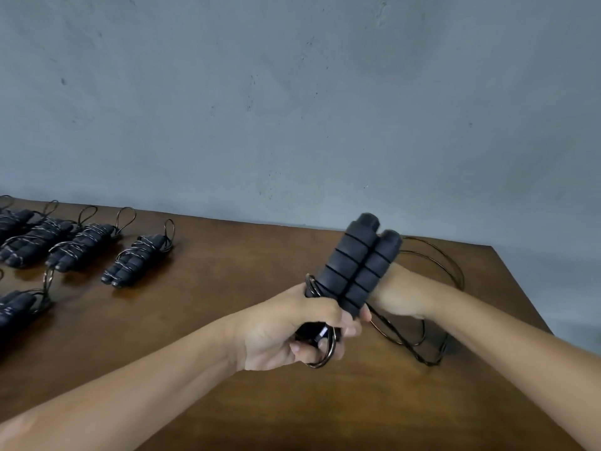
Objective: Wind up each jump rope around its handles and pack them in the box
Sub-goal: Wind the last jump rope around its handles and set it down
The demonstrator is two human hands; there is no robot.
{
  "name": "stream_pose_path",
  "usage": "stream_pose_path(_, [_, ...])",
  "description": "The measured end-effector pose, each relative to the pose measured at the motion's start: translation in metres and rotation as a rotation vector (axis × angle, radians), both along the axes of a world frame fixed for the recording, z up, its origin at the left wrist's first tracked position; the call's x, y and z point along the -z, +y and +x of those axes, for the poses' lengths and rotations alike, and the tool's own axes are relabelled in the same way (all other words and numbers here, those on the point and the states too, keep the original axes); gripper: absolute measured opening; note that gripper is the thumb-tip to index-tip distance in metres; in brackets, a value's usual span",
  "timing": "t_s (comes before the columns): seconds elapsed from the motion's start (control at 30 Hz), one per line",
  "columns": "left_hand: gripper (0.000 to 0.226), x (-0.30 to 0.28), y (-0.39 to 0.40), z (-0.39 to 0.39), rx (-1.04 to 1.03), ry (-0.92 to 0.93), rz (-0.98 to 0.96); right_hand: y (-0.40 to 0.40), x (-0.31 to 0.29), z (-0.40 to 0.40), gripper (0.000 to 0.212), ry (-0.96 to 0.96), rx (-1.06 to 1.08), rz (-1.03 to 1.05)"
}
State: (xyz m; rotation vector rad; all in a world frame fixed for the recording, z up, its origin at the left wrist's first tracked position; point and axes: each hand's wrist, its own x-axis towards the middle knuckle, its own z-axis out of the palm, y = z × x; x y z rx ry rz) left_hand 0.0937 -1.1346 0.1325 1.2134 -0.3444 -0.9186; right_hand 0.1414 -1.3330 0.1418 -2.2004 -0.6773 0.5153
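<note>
While the left hand gripped the paired foam handles at their lower end above the table, the right hand lay behind them, grip unclear; cord trailed rightward.

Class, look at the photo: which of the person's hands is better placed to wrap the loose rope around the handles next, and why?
Probably the right hand: it sits behind the handles, beside the loose rope on the table. The left hand already grips the handles' lower end.
</note>
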Motion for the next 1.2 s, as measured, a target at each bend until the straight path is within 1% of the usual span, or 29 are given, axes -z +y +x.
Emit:
stream_pose_path(0.03, [0.034, 0.002, 0.002, 0.002, -0.052, 0.023, -0.01, 0.002, 0.0, -0.002, 0.042, -0.022, 0.017, 0.007])
stream_pose_path(0.1, [0.038, 0.007, 0.008, 0.005, -0.153, 0.069, -0.034, 0.0, 0.01, -0.01, 0.044, -0.011, 0.05, 0.088])
stream_pose_path(0.13, [0.042, 0.01, 0.012, 0.007, -0.178, 0.099, -0.053, 0.001, 0.013, -0.013, 0.041, -0.031, 0.085, 0.103])
stream_pose_path(0.17, [0.045, 0.011, 0.014, 0.008, -0.202, 0.114, -0.065, 0.0, 0.017, -0.015, 0.033, -0.055, 0.109, 0.105])
stream_pose_path(0.2, [0.045, 0.013, 0.016, 0.01, -0.222, 0.128, -0.086, -0.003, 0.02, -0.017, 0.027, -0.062, 0.148, 0.1])
stream_pose_path(0.27, [0.041, 0.016, 0.018, 0.013, -0.273, 0.146, -0.101, -0.003, 0.024, -0.023, 0.025, -0.098, 0.185, 0.076])
stream_pose_path(0.37, [0.052, 0.019, 0.017, 0.015, -0.343, 0.136, -0.101, -0.001, 0.025, -0.033, 0.026, -0.16, 0.197, 0.039])
stream_pose_path(0.43, [0.057, 0.02, 0.016, 0.016, -0.372, 0.127, -0.119, 0.001, 0.027, -0.039, 0.033, -0.159, 0.22, 0.046])
stream_pose_path(0.53, [0.065, 0.022, 0.017, 0.021, -0.401, 0.151, -0.165, 0.001, 0.031, -0.05, 0.053, -0.128, 0.22, 0.007])
stream_pose_path(0.63, [0.065, 0.026, 0.02, 0.026, -0.458, 0.181, -0.153, 0.001, 0.032, -0.056, 0.058, -0.074, 0.188, -0.061])
stream_pose_path(0.7, [0.06, 0.03, 0.023, 0.027, -0.471, 0.207, -0.165, 0.0, 0.03, -0.059, 0.056, -0.075, 0.187, -0.103])
stream_pose_path(0.77, [0.056, 0.032, 0.027, 0.026, -0.44, 0.216, -0.212, -0.003, 0.031, -0.06, 0.053, -0.093, 0.208, -0.131])
stream_pose_path(0.87, [0.058, 0.033, 0.029, 0.022, -0.381, 0.212, -0.293, -0.004, 0.033, -0.061, 0.052, -0.112, 0.242, -0.172])
stream_pose_path(0.93, [0.058, 0.033, 0.028, 0.022, -0.372, 0.194, -0.313, -0.004, 0.034, -0.063, 0.051, -0.125, 0.242, -0.203])
stream_pose_path(1.07, [0.058, 0.038, 0.029, 0.023, -0.43, 0.2, -0.266, -0.004, 0.032, -0.068, 0.049, -0.155, 0.236, -0.198])
stream_pose_path(1.2, [0.057, 0.047, 0.026, 0.02, -0.515, 0.197, -0.107, 0.0, 0.023, -0.079, 0.046, -0.158, 0.2, -0.219])
